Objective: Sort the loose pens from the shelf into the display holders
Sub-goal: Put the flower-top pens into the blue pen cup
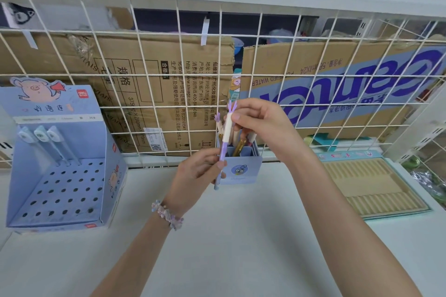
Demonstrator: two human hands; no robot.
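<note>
Lilac and white, a pen [225,137] stands nearly upright between two hands above a pale shelf [241,236]. The left hand [195,176], with a beaded bracelet [166,214] at the wrist, grips the purple lower barrel with curled fingers, and the pen's tip pokes out below the hand. The right hand [263,123] pinches the white upper part just under the purple decorated top, thumb and fingers curled round it. Directly behind the pen sits a small blue holder [241,169] with a round cartoon face on its front; it stands on the shelf against a white wire grid [169,75] and holds several other pens, among them a gold one [239,148]. Well apart on the left is a larger blue display holder [65,190] printed with a pig, its base pierced with rows of holes; three blue-capped pens [48,144] stand in the back row at the left, leaning slightly. On the right lies a flat beige ridged tray [371,185] in a teal frame. Behind the grid stand cardboard boxes [144,84], one with large blue lettering.
</note>
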